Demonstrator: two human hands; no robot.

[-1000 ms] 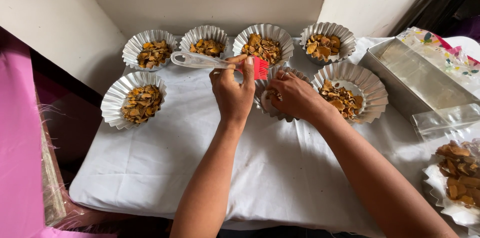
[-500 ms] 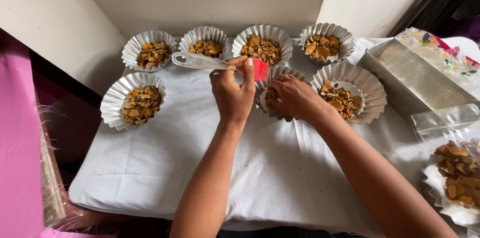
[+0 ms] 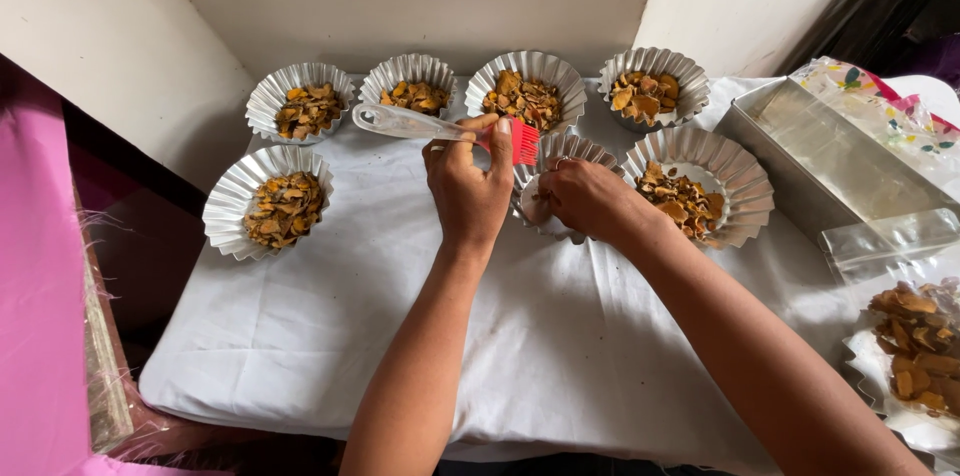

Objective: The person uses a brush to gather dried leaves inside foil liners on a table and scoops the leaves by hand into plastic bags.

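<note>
At the centre of the frame the left hand [image 3: 466, 188] was clamped around a pastry brush [image 3: 440, 129], its clear handle pointing to the upper left and its red bristles touching the rim of a fluted foil cup [image 3: 572, 149]; compared with a second before, the brush had tilted slightly, its bristles dipping lower toward that cup, and the right hand [image 3: 590, 198] had curled its fingers together deeper inside the cup, covering most of it; whether they pinched anything could not be told. Seven foil cups sat on the white cloth [image 3: 330, 316]: four in a row along the top, one at the left [image 3: 266, 201], the covered one, and one just right of it [image 3: 700, 186]; six showed orange-brown chips. One metal loaf tin [image 3: 830, 161] stood at the right; one more heap of chips [image 3: 915, 341] lay at the lower right edge.
</note>
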